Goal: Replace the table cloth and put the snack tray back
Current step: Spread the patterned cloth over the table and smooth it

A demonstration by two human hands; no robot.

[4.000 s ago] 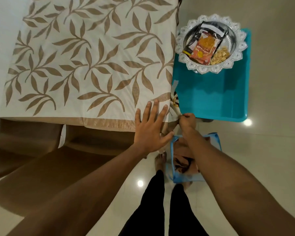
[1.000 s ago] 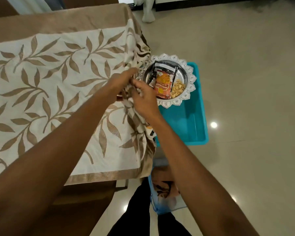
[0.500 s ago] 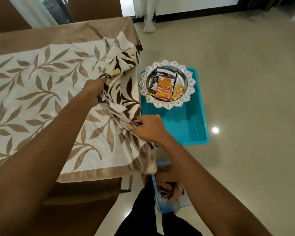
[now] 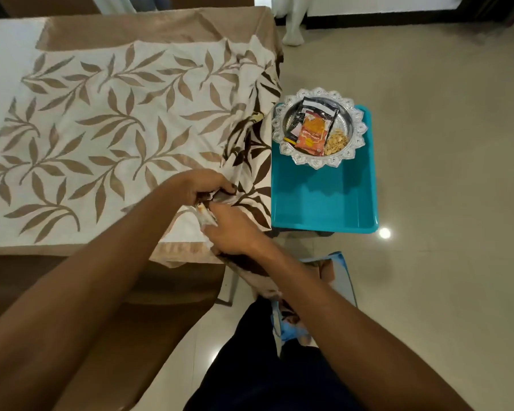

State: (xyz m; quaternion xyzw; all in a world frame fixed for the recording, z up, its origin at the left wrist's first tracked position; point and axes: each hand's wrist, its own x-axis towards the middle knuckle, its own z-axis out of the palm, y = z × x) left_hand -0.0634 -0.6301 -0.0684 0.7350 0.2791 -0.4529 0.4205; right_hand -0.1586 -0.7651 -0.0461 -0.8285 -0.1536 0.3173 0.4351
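Observation:
A cream table cloth with tan leaves covers the table. Along its right edge lies a second cloth with dark brown leaves, bunched and partly hanging down. My left hand grips a fold of this dark-leaf cloth near the table's front right corner. My right hand grips the same cloth just below, where it drops over the edge. The silver snack tray with packets and nuts sits on a turquoise bin to the right of the table.
A blue bag with cloth inside stands on the floor by my legs. A brown chair sits at the table's front. Pale tiled floor spreads to the right.
My left hand has come down the table's right edge toward my right hand, gathering the dark-leaf cloth. Four seconds ago it lay flat on the cream cloth.

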